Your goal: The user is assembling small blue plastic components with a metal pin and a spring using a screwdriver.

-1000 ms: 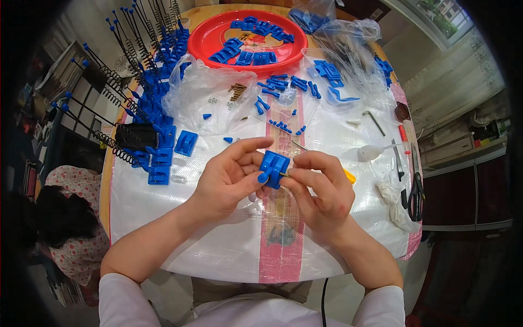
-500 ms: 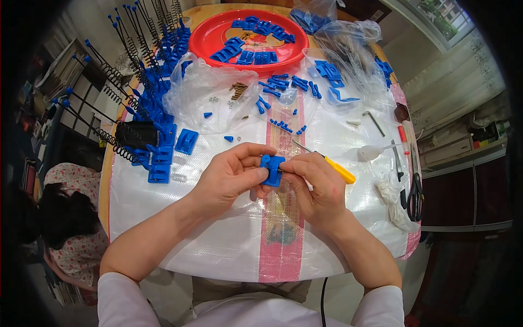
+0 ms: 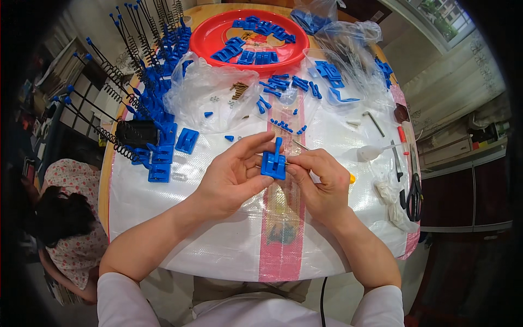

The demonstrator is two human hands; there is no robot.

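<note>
Since the last frame, the blue block (image 3: 274,170) got turned so its lever (image 3: 278,146) now points at the white-covered table's (image 3: 218,245) far edge. It's held up roughly midway between the left and right edges. Left hand (image 3: 226,177) pinches the block, right hand (image 3: 322,180) grips a thin pin (image 3: 287,163) at its side. I'd keep the block steady and the pin straight, no forcing.
</note>
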